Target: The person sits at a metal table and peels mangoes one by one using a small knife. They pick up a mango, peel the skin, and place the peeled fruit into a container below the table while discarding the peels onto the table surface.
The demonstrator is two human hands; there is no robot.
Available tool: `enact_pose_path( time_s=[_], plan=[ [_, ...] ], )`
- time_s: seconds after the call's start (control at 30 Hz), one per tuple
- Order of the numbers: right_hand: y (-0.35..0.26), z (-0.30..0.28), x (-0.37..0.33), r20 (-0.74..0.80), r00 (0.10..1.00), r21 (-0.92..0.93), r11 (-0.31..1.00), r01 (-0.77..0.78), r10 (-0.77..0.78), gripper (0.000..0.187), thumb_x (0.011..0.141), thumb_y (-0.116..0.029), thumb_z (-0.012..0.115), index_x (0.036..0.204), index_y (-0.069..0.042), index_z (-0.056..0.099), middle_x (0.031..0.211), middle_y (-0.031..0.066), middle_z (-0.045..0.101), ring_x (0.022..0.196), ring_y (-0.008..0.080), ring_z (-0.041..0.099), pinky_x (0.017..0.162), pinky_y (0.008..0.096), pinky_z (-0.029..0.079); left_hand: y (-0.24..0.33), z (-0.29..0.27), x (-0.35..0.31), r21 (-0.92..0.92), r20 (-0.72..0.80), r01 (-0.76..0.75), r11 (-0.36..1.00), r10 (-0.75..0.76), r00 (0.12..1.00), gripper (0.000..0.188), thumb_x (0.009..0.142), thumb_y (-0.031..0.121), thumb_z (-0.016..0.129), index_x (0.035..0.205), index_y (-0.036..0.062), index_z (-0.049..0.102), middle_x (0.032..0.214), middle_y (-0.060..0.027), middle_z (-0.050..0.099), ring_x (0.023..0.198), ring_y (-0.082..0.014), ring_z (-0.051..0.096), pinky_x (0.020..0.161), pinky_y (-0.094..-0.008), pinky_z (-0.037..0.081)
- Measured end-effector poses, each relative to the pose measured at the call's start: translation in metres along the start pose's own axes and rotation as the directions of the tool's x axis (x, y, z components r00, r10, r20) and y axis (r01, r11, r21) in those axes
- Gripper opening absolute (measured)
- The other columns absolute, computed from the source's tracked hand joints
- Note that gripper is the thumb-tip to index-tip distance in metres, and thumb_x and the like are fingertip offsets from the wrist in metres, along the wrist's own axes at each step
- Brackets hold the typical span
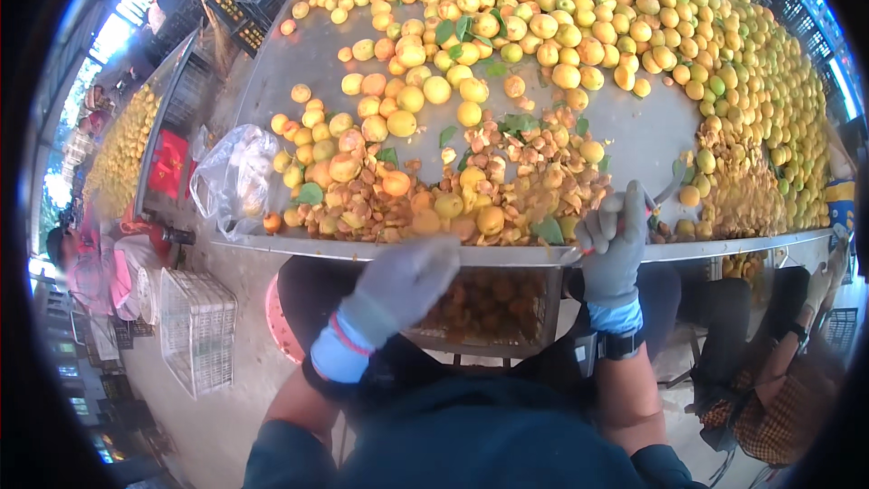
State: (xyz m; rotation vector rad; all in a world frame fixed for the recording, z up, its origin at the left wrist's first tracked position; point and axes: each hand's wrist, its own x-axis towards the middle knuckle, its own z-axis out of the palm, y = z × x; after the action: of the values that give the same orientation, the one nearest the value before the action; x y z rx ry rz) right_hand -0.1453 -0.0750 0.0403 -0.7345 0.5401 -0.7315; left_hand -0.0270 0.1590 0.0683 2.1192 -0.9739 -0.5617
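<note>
My right hand (614,231), in a grey glove, is closed at the table's front edge around a tool with red parts. A curved, pale metal blade (670,186) sticks out beyond its fingers; the exact kind of tool is hard to make out. To its left, my gloved left hand (403,279) hovers just in front of the table rim, its fingers smeared by motion. Whether it holds anything does not show. Beyond both hands lies a heap of opened, brownish-orange fruit pieces (520,163), mixed with whole yellow-orange apricot-like fruits (400,123) and green leaves.
The metal table (638,127) carries many more fruits at the back and right. A clear plastic bag (237,177) hangs at its left corner. Below sits a crate of brownish pieces (484,308). A white crate (197,330) stands left; another person's arm (787,344) is at right.
</note>
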Motion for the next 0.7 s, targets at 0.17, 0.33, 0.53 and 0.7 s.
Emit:
enact_pose_path(
  time_s=[0.17, 0.33, 0.53, 0.7],
  plan=[
    [0.004, 0.012, -0.006, -0.021, 0.989, -0.179, 0.973, -0.148, 0.147, 0.042, 0.102, -0.038, 0.042, 0.081, -0.003, 0.052, 0.046, -0.0009, 0.035, 0.032, 0.0114, 0.035, 0.033, 0.0251, 0.036, -0.015, -0.019, 0.17, 0.095, -0.302, -0.023, 0.995, 0.05, 0.952, 0.041, 0.089, 0.034, 0.06, 0.119, 0.007, 0.06, 0.106, -0.0194, 0.065, 0.099, -0.0316, 0.064, 0.084, -0.0407, 0.051],
    [0.004, 0.003, -0.014, -0.008, 0.974, -0.251, 0.942, -0.221, 0.227, 0.037, 0.099, -0.031, 0.052, 0.081, 0.0, 0.061, 0.049, 0.0017, 0.045, 0.035, 0.0113, 0.041, 0.035, 0.0243, 0.036, -0.045, 0.019, 0.257, 0.602, -0.22, 0.169, 0.781, -0.041, 0.975, 0.055, 0.079, 0.028, 0.069, 0.129, 0.0131, 0.052, 0.13, -0.0198, 0.049, 0.113, -0.0354, 0.056, 0.088, -0.0443, 0.05],
    [0.0, -0.003, -0.007, -0.006, 0.959, -0.274, 0.921, -0.275, 0.285, 0.034, 0.099, -0.029, 0.053, 0.082, -0.001, 0.064, 0.051, 0.0007, 0.048, 0.038, 0.0098, 0.043, 0.038, 0.0228, 0.036, -0.035, 0.008, 0.228, -0.455, -0.064, 0.099, 0.885, -0.143, 0.988, 0.047, 0.086, 0.022, 0.063, 0.13, 0.0083, 0.052, 0.115, -0.0108, 0.059, 0.095, -0.0202, 0.064, 0.075, -0.0305, 0.054],
    [-0.007, 0.032, 0.001, 0.122, 0.955, -0.534, 0.83, -0.165, 0.269, 0.025, 0.095, -0.027, 0.059, 0.097, -0.002, 0.063, 0.065, 0.0008, 0.054, 0.052, 0.0081, 0.05, 0.048, 0.0228, 0.041, 0.013, 0.011, 0.133, -0.85, 0.141, 0.125, 0.512, -0.007, 0.99, 0.039, 0.096, 0.02, 0.044, 0.131, 0.0039, 0.051, 0.114, -0.007, 0.061, 0.094, -0.0152, 0.062, 0.077, -0.0292, 0.054]
  ],
)
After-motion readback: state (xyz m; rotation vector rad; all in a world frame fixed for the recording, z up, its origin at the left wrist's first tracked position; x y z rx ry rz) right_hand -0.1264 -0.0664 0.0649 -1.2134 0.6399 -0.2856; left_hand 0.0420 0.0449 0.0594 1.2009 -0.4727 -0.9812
